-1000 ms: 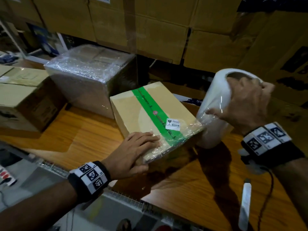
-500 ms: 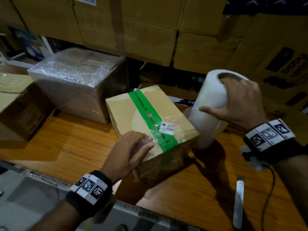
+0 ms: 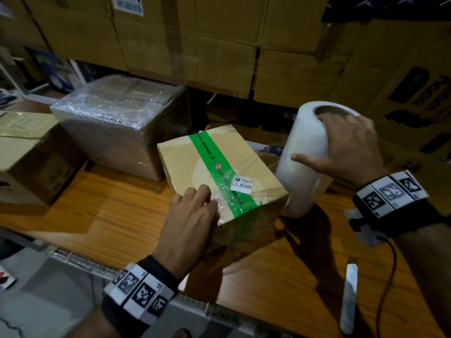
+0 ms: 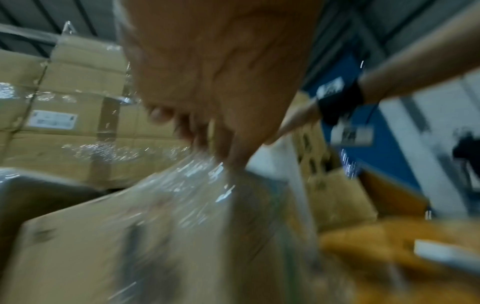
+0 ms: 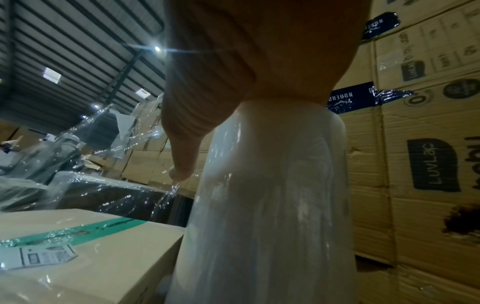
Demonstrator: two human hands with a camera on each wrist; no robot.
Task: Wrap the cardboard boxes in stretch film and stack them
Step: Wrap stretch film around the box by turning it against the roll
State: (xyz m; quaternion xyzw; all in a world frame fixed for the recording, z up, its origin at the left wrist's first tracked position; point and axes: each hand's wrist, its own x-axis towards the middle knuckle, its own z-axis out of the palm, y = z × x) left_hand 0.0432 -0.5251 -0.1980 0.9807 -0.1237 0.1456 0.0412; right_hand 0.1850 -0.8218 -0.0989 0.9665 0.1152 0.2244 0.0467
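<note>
left hand (image 3: pixel 192 220) presses film flat onto the green-taped box (image 3: pixel 219 172) with straight fingers; right hand (image 3: pixel 346 147) grips the upright stretch film roll (image 3: pixel 302 167).

wooden table (image 3: pixel 117 211) — the landmark surface. a white pen-like object (image 3: pixel 349 295) lies near the table's near right edge, with a dark cable (image 3: pixel 390 269) just beside it. a wall of large stacked cartons (image 3: pixel 219 45) rises behind the table's far edge — some bear printed labels.
</note>
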